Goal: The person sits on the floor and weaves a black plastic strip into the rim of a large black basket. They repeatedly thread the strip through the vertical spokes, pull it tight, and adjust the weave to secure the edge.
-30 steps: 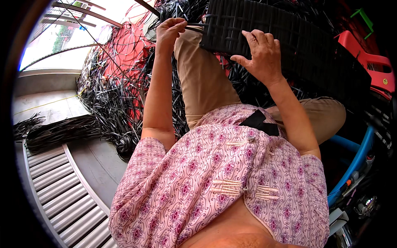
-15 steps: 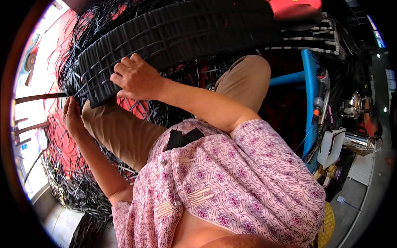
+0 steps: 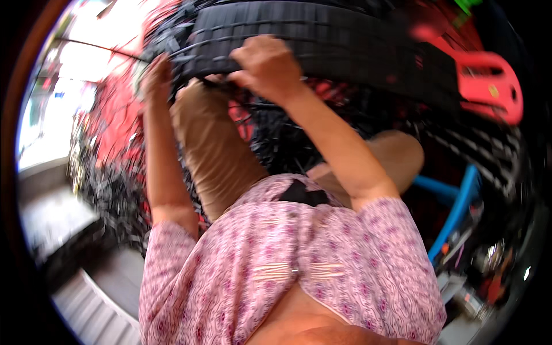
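A long black woven panel (image 3: 322, 43), made of flat dark strips, lies across the top of the view beyond my knees. At its left end my left hand (image 3: 156, 77) is raised, its fingers closed where a thin black strip (image 3: 103, 49) meets them. My right hand (image 3: 269, 64) is over the near side of the panel, a little in from that end. Its fingers are curled toward the thumb. Motion blurs both hands, and whatever the right fingers may grip is hidden.
Tangled black strips (image 3: 115, 195) heap over red material on the left and under the panel. A red plastic piece with slots (image 3: 491, 86) is at the panel's right end. A blue frame (image 3: 454, 213) stands right of my knee, with tools and metal items beyond.
The view has swung, so the panel and both hands appear farther up and to the right. My left hand's fingers have gone from fairly straight to bent.
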